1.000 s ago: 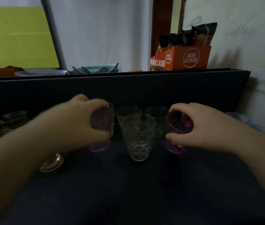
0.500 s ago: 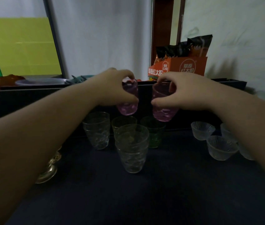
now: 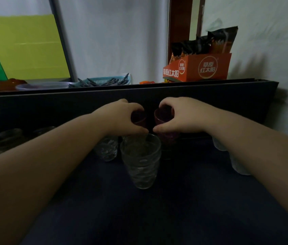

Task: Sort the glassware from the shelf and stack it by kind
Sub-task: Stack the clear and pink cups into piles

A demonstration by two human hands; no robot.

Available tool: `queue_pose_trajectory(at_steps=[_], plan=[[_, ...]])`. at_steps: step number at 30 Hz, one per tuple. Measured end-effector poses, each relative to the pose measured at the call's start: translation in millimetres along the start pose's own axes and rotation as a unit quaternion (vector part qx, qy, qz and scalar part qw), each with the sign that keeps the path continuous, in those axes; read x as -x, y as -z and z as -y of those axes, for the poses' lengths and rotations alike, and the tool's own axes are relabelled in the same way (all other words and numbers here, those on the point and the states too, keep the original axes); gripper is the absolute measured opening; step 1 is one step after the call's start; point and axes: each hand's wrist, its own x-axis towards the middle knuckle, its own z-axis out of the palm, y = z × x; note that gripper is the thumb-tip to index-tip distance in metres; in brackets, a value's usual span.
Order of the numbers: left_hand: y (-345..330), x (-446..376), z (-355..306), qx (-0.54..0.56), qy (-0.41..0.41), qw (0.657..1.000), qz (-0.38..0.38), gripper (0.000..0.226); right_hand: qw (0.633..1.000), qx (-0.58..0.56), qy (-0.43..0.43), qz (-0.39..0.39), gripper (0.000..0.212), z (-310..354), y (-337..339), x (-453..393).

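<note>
My left hand (image 3: 122, 119) grips a purple glass (image 3: 139, 119) and my right hand (image 3: 180, 117) grips a second purple glass (image 3: 162, 116). Both are held side by side, close together, in front of the dark back panel (image 3: 51, 110) and above the row of glasses. Below them, a stack of clear patterned glasses (image 3: 141, 163) stands on the dark cloth. Another clear glass (image 3: 108, 149) shows under my left wrist. A green glass behind is mostly hidden by my right hand.
Small clear bowls (image 3: 238, 167) peek out beside my right forearm. Dark glassware (image 3: 7, 138) sits at the left edge. On the ledge above stand an orange snack box (image 3: 199, 68), a blue basket (image 3: 104, 81) and a plastic bowl (image 3: 42, 85).
Both hands lifted the purple glasses off the cloth, brought them together, and now hold them lower against the back panel. The camera has tilted, hiding the bowls on the right.
</note>
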Motion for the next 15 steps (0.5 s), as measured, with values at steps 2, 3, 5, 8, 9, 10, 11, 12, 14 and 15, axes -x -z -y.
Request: queue_pose_trajectory(at_steps=[2,3,5,8,9,10,11,12,14,15], plan=[[-3,0,0,0.008,0.006,1.0,0.019,0.09,1.0,0.004,-0.006,0.015,0.079,1,-6,-1],[-5,-1,-1,0.012,0.008,1.0,0.026,0.089,1.0,0.007,-0.008,0.02,0.081,1,-9,-1],[-8,-1,-1,0.012,0.012,0.999,0.039,0.087,0.999,0.01,-0.013,0.029,0.085,1,-13,-2],[-11,-2,-1,0.002,0.016,0.999,0.045,0.088,0.999,0.019,-0.019,0.045,0.088,2,-16,-2],[-12,-2,0,0.0,0.017,0.999,0.046,0.09,0.998,0.022,-0.022,0.049,0.089,2,-16,-2],[-12,-2,0,-0.001,0.019,0.999,0.05,0.092,0.998,0.027,-0.026,0.05,0.089,2,-17,-1],[-12,-2,0,-0.001,0.022,0.998,0.055,0.094,0.998,0.032,-0.031,0.051,0.09,3,-17,0],[-12,-1,0,0.0,0.024,0.998,0.06,0.093,0.997,0.034,-0.037,0.051,0.09,3,-18,1],[-9,0,-1,0.01,0.029,0.998,0.062,0.084,0.997,0.033,-0.043,0.049,0.092,3,-20,4],[-6,2,-1,0.02,0.032,0.998,0.056,0.077,0.997,0.032,-0.043,0.048,0.094,2,-20,6]])
